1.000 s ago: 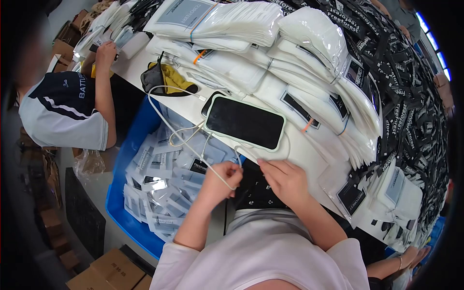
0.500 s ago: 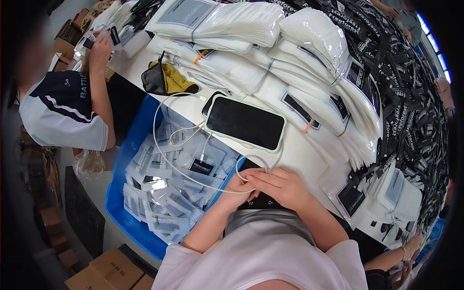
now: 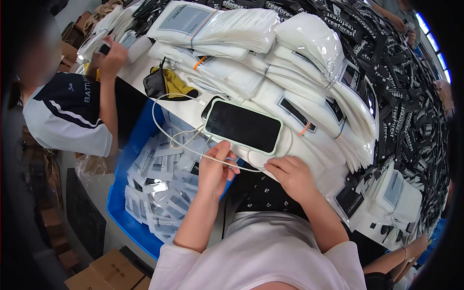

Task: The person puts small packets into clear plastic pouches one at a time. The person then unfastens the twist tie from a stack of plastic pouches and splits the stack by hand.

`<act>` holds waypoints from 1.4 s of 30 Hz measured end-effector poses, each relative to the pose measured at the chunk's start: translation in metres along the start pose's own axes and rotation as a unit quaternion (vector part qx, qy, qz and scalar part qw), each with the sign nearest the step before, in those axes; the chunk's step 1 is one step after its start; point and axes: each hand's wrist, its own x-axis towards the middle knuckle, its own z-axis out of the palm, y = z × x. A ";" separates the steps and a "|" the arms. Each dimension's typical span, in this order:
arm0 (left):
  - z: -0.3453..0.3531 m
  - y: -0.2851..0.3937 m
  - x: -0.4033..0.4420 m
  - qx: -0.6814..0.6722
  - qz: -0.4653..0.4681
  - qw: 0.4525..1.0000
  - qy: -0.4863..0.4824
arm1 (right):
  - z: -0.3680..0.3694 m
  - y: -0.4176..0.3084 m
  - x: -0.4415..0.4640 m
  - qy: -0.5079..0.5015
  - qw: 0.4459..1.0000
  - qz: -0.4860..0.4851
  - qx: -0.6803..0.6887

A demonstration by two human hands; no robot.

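A white charging cable [image 3: 248,168] loops over the table edge and stretches between my two hands. My left hand [image 3: 215,170] is closed on it, thumb and index finger together, over the right side of the blue bin. My right hand [image 3: 293,179] pinches the cable at its fingertips by the table's front edge. Just above both hands lies a phone [image 3: 243,126] in a pale green case, its screen dark. A second dark device [image 3: 208,107] shows partly from under the phone's left end.
The blue bin [image 3: 116,191] holds several small clear packets. Stacks of banded white bags [image 3: 212,29] and a pile of black labelled strips [image 3: 406,106] cover the far side. A grey-yellow pouch [image 3: 169,83] lies left. A person's hand [image 3: 112,59] works at the upper left.
My hands have moved apart from being together, the left going left and up, the right slightly right. The cable between them is now stretched out.
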 end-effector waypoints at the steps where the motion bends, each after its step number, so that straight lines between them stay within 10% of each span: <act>1: -0.001 -0.001 0.002 -0.010 -0.002 1.000 -0.009 | 0.002 -0.001 -0.001 0.004 1.000 0.008 0.004; 42: 0.033 0.026 0.024 0.070 -0.038 0.995 -0.056 | 0.043 -0.009 0.018 0.101 0.989 0.089 -0.056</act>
